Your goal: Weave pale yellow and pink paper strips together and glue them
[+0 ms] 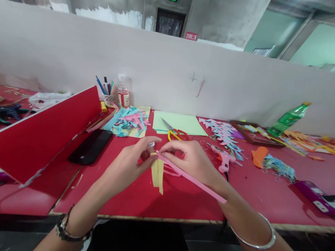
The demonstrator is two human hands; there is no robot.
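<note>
Both hands meet over the middle of the red table. My right hand [188, 156] pinches one end of a long pink paper strip [193, 180], whose free end slants down toward my right wrist. My left hand [130, 162] is closed at the fingertips on a yellow paper strip [157, 174], where the pink end meets it. Pieces of yellow paper hang below the fingers, and more pink strips [172, 170] show behind them. Exactly how the strips join is hidden by my fingertips. Scissors [173, 131] with yellow and red handles lie just beyond my hands.
A red board [40, 131] stands at left beside a black phone [90, 146]. Cut paper strips [127, 120], pale green sheets [177, 122] and fringed paper [224, 136] lie behind. To the right are a pink glue gun [225, 159], a wooden tray [258, 137] and a green bottle [289, 120].
</note>
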